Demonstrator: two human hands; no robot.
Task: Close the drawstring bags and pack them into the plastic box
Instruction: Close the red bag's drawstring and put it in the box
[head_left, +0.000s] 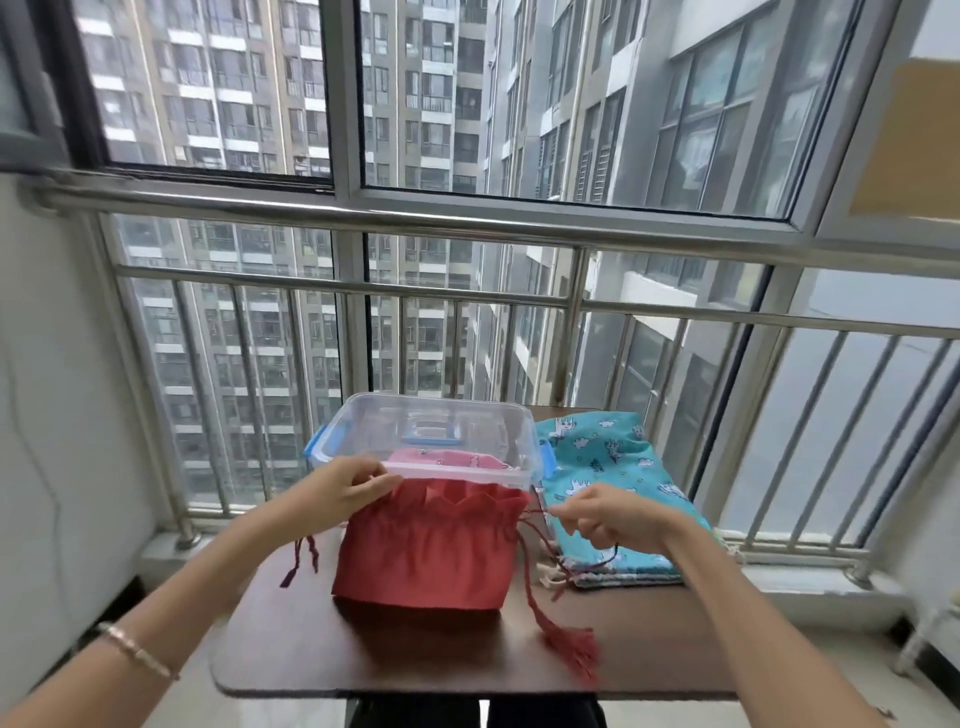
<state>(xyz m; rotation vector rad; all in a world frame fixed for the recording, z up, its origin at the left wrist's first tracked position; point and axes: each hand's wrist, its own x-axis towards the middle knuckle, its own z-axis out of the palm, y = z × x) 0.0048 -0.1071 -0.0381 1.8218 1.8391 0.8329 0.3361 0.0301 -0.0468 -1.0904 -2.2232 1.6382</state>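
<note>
Closest to you, a thin bracelet (137, 649) circles your left wrist, and both your forearms reach out over the dark brown table (363, 665). Near the table's front edge lies a red tassel (574, 652), at the end of a cord that runs up to the red drawstring bag (431, 551). That bag stands at the middle of the table, just in front of the plastic box, its mouth partly gathered into pleats. Your left hand (340, 493) pinches the gathered top edge at the bag's left corner, fingers curled onto the cloth; a second cord (304, 558) hangs below it. Your right hand (608, 519) is clamped on the drawstring (535, 514) coming out of the bag's right side, thumb and fingers pressed together on it, the string stretched to the right. Behind the bag sits the clear plastic box (441, 415) with blue latches, and a pink printed bag (447, 460) shows inside it. Just right of the box, turquoise printed bags (613, 457) lie flat in a stack. Beyond the table stand a steel railing (467, 291) and a window, with tall apartment blocks outside.
</note>
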